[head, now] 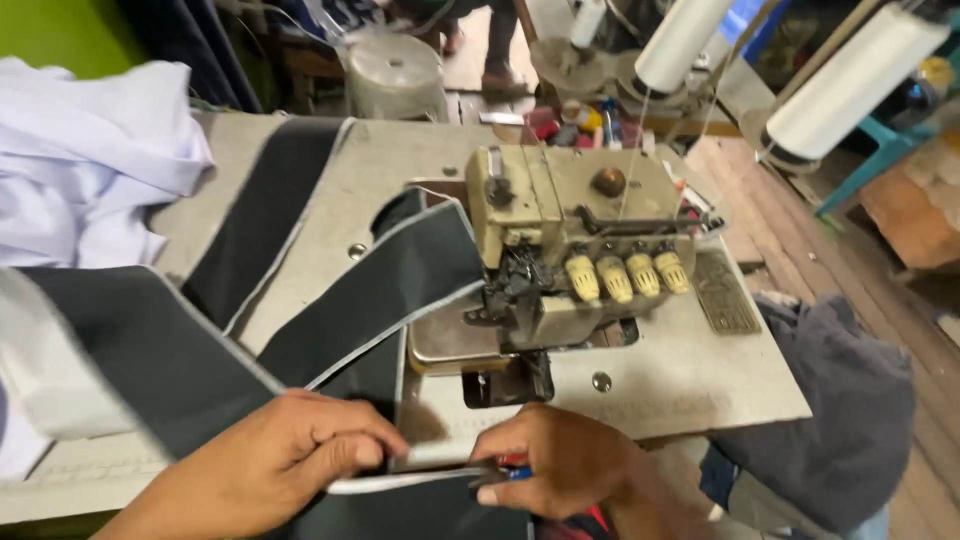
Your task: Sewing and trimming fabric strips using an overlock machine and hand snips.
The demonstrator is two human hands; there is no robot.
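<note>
My left hand (275, 462) pinches the white-stitched edge of a dark grey fabric strip (330, 310) near the table's front edge. My right hand (565, 462) holds the same edge a little to the right, with a small red-and-blue-handled tool (508, 467) gripped in its fingers. The strip runs from my hands up toward the presser foot of a beige overlock sewing machine (570, 235) in the middle of the table. A second length of dark fabric (265, 215) lies diagonally across the table's left half.
White cloth (90, 165) is heaped at the left of the pale sewing table (690, 375). Dark grey garments (835, 410) hang off the right edge. Two large white thread cones (850, 80) stand at the back right. A metal pot (395, 72) stands behind the table.
</note>
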